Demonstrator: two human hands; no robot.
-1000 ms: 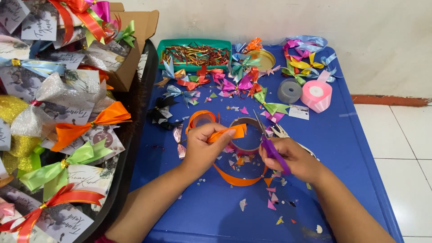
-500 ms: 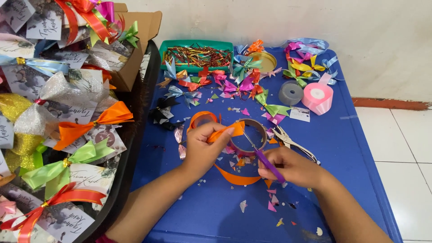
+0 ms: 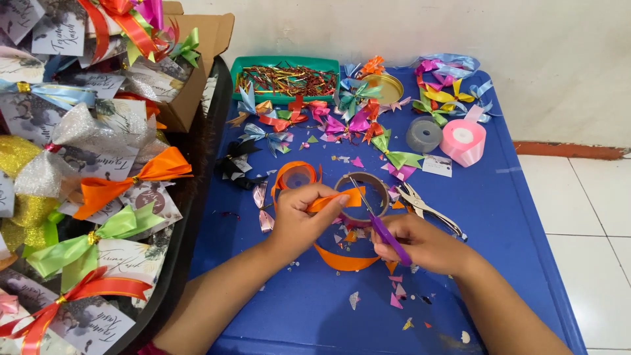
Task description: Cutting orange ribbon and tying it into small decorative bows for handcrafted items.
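My left hand pinches a folded piece of orange ribbon above the blue table. A long tail of the same ribbon curls under my hands. My right hand grips purple-handled scissors, whose thin blades point up toward the ribbon's end. An orange ribbon roll and a brown cardboard ring lie just behind my hands.
Finished bows in several colours, a green tray of twist ties, a pink ribbon roll, a grey roll and metal pliers sit further back. Wrapped gift bags with bows fill a dark tray at left. Ribbon scraps litter the table.
My right hand with the scissors has shifted slightly left and nearer the ribbon end. My left hand keeps its hold on the folded orange ribbon.
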